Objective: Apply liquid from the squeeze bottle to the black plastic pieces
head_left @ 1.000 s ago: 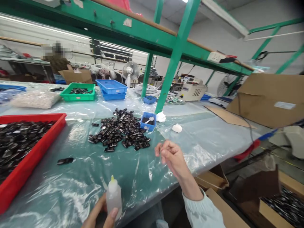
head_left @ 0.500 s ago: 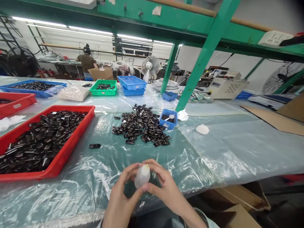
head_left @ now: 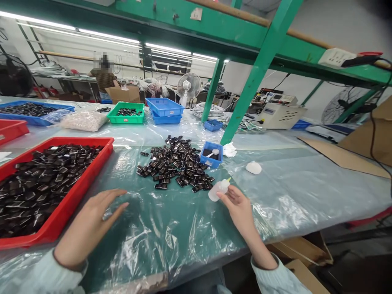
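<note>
My right hand [head_left: 240, 206] grips a translucent squeeze bottle [head_left: 218, 191] by its cap end. The bottle has a white cap and a yellow-green tip, and it tilts with the tip up and to the right. My left hand [head_left: 98, 216] hovers over the plastic sheet beside the red tray [head_left: 105, 157], fingers stretched out and apart, with nothing seen in it. Between and beyond my hands lies a heap of small black plastic parts [head_left: 180, 163]. Many more such parts fill the red tray.
A small blue bin [head_left: 212, 165] with a white spoon stands by the heap, near a white lump [head_left: 253, 167]. Farther back are a green tray [head_left: 126, 119] and stacked blue trays [head_left: 165, 107]. A green post [head_left: 248, 94] rises from the table; a person [head_left: 104, 79] works beyond.
My hands have parted. The right one has carried the bottle to the right and away from me; the left one has let go and moved left toward the red tray.
</note>
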Motion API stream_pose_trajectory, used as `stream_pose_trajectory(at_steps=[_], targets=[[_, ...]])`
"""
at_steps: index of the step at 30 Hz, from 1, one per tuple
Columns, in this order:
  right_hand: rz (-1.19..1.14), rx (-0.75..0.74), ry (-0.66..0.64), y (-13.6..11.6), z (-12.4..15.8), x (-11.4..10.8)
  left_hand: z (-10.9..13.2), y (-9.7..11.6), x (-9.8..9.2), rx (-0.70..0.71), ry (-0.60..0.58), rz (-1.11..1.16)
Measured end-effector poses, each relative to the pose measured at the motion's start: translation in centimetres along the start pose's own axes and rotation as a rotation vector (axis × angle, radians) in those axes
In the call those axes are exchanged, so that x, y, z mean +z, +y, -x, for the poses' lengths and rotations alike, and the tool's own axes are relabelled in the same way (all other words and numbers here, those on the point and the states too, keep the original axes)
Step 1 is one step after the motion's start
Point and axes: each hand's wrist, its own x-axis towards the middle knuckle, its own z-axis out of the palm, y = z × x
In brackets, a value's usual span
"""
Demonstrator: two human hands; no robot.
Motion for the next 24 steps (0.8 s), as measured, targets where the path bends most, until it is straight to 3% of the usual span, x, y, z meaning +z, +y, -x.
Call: stream_pose_trajectory(at_steps=[3,7,19,24], targets=[[0.023,-0.019,0.044,0.0,-0.9,-0.3,-0.5,-3.2,0.3,0.050,0.009,-0.037],[0.062,-0.026,0.047,-0.2,-1.2,-0.3,-0.1,-4.6,1.2,0.056,-0.051,-0.028],[0.177,0.021,0.051,0.8,-1.2,-0.5,1.7,-4.7,3.4,-0.269,-0.284,0.148],[0.214,0.007,0.017,0.7,-1.1,-0.4,-0.2,-2.3,3.6,-0.236,-0.356,0.229]])
